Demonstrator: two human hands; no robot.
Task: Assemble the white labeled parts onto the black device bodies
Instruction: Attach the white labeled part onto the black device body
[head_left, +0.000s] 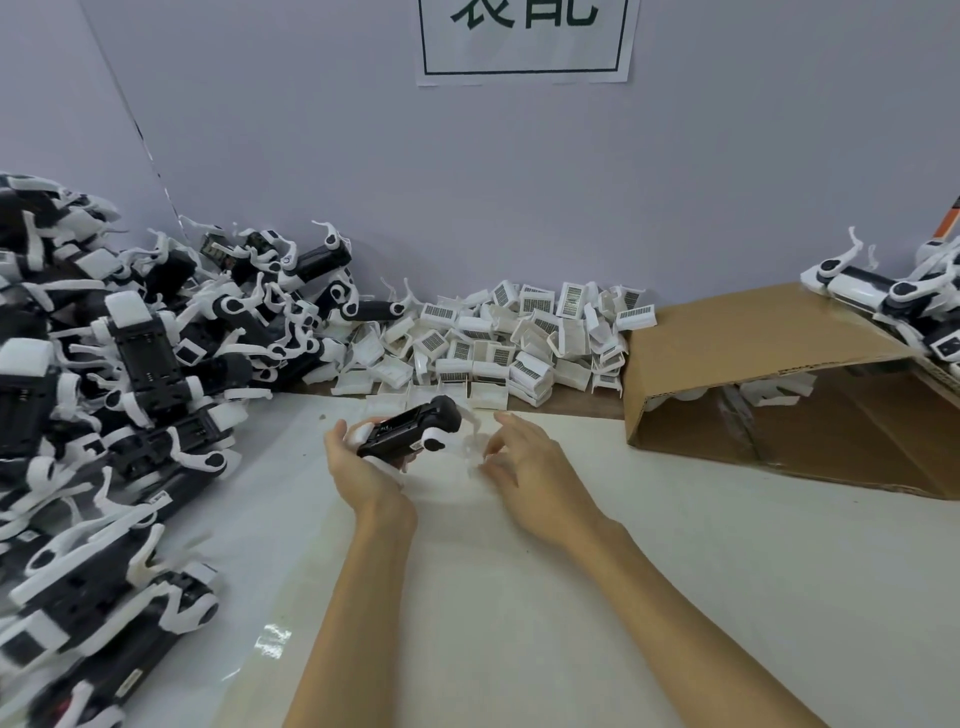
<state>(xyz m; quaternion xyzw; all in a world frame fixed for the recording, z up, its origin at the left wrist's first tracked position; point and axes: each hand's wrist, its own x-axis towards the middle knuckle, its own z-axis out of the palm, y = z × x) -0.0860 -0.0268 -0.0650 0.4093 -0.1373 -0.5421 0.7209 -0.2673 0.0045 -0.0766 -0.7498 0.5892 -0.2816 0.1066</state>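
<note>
Centrally, over the pale work surface (675, 597): one black device body (410, 428) gripped in the left hand (358, 467), fingers curled beneath and around its near end. Long axis tilted from lower left up to upper right, the far end with its white hinged piece turned toward the right hand (524, 473). Right hand just beside that end, not touching the body; fingers loosely bent around a blurred white part (475, 447), grip too smeared to confirm.

Key relation for the next move, by judgement: white part to the right of the body's free end, so seating likely a short leftward travel of the right hand along that axis, left hand serving as the fixture.

Counts: one body in hand; one white part at the right fingers; heap of black-and-white device bodies (114, 395) at left, too many and too tangled to count; pile of white labeled parts (524, 332) against the wall behind the hands, likewise several dozen and uncountable; one open cardboard box (769, 374) on its side at right; a few further units (893, 296) on top of it; one paper sign (524, 41) on the wall.
</note>
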